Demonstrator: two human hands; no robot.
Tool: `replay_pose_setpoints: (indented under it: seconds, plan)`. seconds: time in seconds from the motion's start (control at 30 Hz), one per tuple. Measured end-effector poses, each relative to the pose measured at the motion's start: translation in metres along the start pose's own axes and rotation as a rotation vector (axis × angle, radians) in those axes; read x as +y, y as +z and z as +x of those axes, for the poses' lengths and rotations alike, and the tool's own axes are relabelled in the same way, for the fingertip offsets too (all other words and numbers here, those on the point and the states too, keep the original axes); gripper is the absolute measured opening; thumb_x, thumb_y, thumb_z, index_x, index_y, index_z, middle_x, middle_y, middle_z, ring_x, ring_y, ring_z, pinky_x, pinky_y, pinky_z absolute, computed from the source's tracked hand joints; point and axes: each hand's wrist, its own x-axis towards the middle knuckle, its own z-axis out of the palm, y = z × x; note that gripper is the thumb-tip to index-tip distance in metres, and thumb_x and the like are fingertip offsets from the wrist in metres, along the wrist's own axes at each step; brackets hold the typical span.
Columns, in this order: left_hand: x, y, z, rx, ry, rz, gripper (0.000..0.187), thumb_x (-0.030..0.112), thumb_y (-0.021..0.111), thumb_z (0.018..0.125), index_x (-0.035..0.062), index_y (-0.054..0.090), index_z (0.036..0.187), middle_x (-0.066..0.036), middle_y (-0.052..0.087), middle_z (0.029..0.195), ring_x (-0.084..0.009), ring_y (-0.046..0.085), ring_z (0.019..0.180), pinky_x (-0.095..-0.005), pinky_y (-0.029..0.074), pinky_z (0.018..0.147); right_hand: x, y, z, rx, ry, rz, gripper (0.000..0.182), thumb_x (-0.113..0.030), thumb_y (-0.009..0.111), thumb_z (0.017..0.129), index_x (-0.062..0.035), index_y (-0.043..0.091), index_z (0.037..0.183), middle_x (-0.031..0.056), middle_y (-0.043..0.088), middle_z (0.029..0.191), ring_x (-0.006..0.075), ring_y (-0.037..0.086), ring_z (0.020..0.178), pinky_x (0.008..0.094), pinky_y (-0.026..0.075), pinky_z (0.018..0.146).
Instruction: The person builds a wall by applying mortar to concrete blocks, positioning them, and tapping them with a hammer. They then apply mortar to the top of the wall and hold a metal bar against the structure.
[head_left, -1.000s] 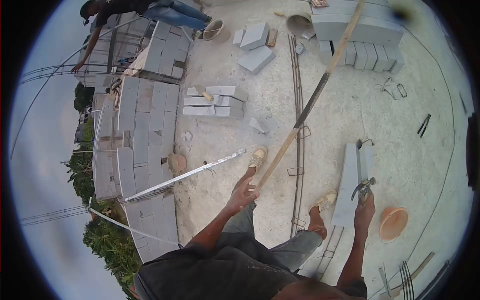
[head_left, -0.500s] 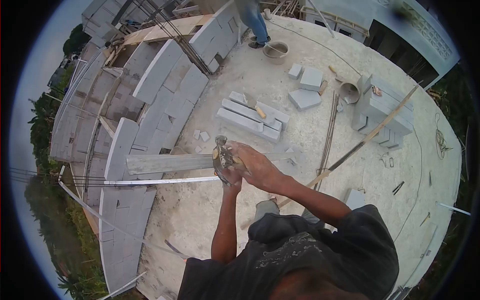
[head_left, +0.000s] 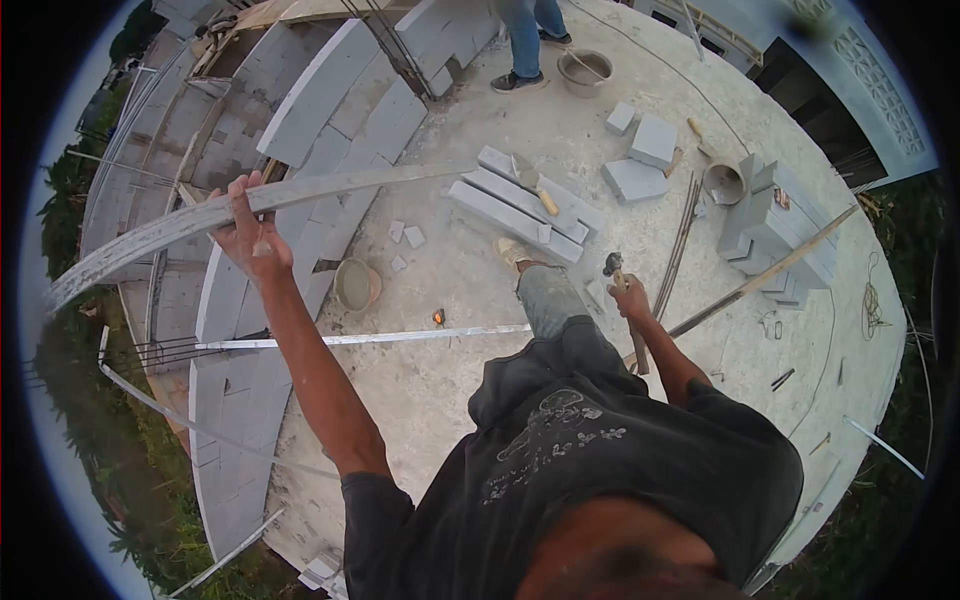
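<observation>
My left hand [head_left: 252, 235] is closed around a long pale wooden board [head_left: 340, 180], which stretches from the far left edge toward the blocks at the centre. In my right hand [head_left: 630, 298] is a hammer [head_left: 614, 266], gripped by its wooden handle, with the dark head pointing up and away from me. The hammer hangs low beside my right leg, apart from the board. Beyond my foot lie long pale blocks [head_left: 500, 212] with a trowel [head_left: 546, 200] on top.
A curved block wall [head_left: 240, 290] runs along the left. Buckets [head_left: 357, 285], [head_left: 585, 72] stand on the floor. Stacked blocks [head_left: 780, 225], a long pole [head_left: 770, 273] and rebar [head_left: 678, 245] lie right. Another person's legs [head_left: 524, 40] are at the top.
My hands have moved apart, the left out to the left with the board, the right down to the right with the hammer. A bucket by the wall now shows, and my foot is further forward.
</observation>
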Motion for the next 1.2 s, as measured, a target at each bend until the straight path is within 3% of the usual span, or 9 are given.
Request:
replay_pose_setpoints:
  seconds: [0.07, 0.13, 0.23, 0.27, 0.37, 0.57, 0.8, 1.07, 1.2]
  plan:
    - [-0.044, 0.025, 0.054, -0.041, -0.031, -0.035, 0.07, 0.022, 0.077, 0.092, 0.006, 0.032, 0.143, -0.014, 0.065, 0.119, -0.0279, 0.065, 0.115, -0.0515, 0.047, 0.103, 0.04, 0.014, 0.002, -0.104, 0.441, 0.422, 0.029, -0.03, 0.069, 0.094, -0.0085, 0.058, 0.11, -0.0006, 0.051, 0.071, 0.0091, 0.046, 0.05, 0.0304, 0.04, 0.04]
    - [-0.102, 0.056, 0.115, -0.099, -0.06, -0.021, 0.067, 0.026, 0.075, 0.093, 0.0104, 0.034, 0.144, -0.01, 0.065, 0.12, -0.0248, 0.063, 0.115, -0.0517, 0.047, 0.102, 0.081, 0.021, 0.0, -0.115, 0.554, 0.537, 0.018, -0.022, 0.066, 0.091, -0.0105, 0.052, 0.091, -0.002, 0.044, 0.057, 0.0127, 0.047, 0.044, 0.0327, 0.037, 0.037]
    - [-0.182, 0.121, 0.187, -0.013, -0.363, 0.088, 0.063, 0.036, 0.073, 0.094, 0.0191, 0.039, 0.144, -0.004, 0.059, 0.133, -0.021, 0.048, 0.133, -0.0625, 0.037, 0.106, 0.124, 0.049, -0.008, 0.08, 0.753, -0.053, 0.018, -0.018, 0.069, 0.083, -0.0007, 0.066, 0.084, 0.0114, 0.065, 0.066, 0.0256, 0.067, 0.055, 0.0434, 0.05, 0.05]
    - [-0.197, 0.137, 0.202, -0.049, -0.465, 0.169, 0.063, 0.037, 0.073, 0.093, 0.018, 0.041, 0.144, -0.003, 0.053, 0.139, -0.0221, 0.044, 0.136, -0.0653, 0.033, 0.108, 0.119, 0.044, -0.017, -0.069, 0.77, -0.015, 0.019, -0.019, 0.069, 0.082, -0.0017, 0.071, 0.091, 0.0132, 0.066, 0.07, 0.0264, 0.068, 0.059, 0.0439, 0.051, 0.052]
    - [-0.281, 0.156, 0.247, -0.071, -0.48, 0.175, 0.064, 0.036, 0.074, 0.093, 0.0139, 0.043, 0.144, -0.006, 0.052, 0.138, -0.0276, 0.047, 0.133, -0.0631, 0.041, 0.105, 0.08, 0.056, 0.018, -0.061, 0.597, -0.175, 0.017, -0.015, 0.069, 0.081, -0.0026, 0.069, 0.093, 0.0097, 0.062, 0.065, 0.0237, 0.064, 0.052, 0.0405, 0.048, 0.045]
    - [-0.321, 0.198, 0.308, -0.235, -0.489, 0.221, 0.068, 0.035, 0.076, 0.091, 0.0138, 0.041, 0.146, -0.007, 0.051, 0.14, -0.0257, 0.05, 0.129, -0.0554, 0.05, 0.1, -0.066, 0.102, 0.122, 0.053, 0.575, 0.301, 0.027, -0.013, 0.067, 0.088, -0.0052, 0.059, 0.113, 0.0007, 0.051, 0.06, 0.0124, 0.049, 0.043, 0.0311, 0.041, 0.037]
    - [-0.424, 0.23, 0.372, -0.373, -0.639, 0.115, 0.063, 0.035, 0.075, 0.091, 0.0193, 0.042, 0.142, -0.006, 0.052, 0.136, -0.0275, 0.05, 0.13, -0.0604, 0.046, 0.102, -0.196, 0.196, 0.212, 0.111, 0.446, 0.373, 0.039, -0.018, 0.066, 0.093, -0.0078, 0.055, 0.129, 0.0002, 0.05, 0.063, 0.0111, 0.047, 0.045, 0.0303, 0.041, 0.038]
    - [-0.643, 0.271, 0.397, -0.45, -0.992, -0.053, 0.052, 0.031, 0.076, 0.091, 0.0216, 0.046, 0.132, -0.003, 0.053, 0.129, -0.0269, 0.046, 0.13, -0.0607, 0.038, 0.11, -0.231, 0.382, 0.2, 0.491, 0.503, 0.393, 0.039, -0.015, 0.065, 0.092, -0.0037, 0.053, 0.127, -0.0004, 0.051, 0.063, 0.0089, 0.046, 0.045, 0.0289, 0.035, 0.038]
    - [-0.729, 0.25, 0.403, -0.455, -1.051, -0.002, 0.052, 0.027, 0.076, 0.091, 0.019, 0.046, 0.133, -0.004, 0.054, 0.126, -0.0252, 0.048, 0.128, -0.059, 0.041, 0.109, -0.29, 0.4, 0.169, 0.312, 0.616, 0.481, 0.046, -0.013, 0.065, 0.094, -0.0033, 0.05, 0.136, -0.0012, 0.05, 0.063, 0.0083, 0.046, 0.046, 0.0285, 0.037, 0.039]
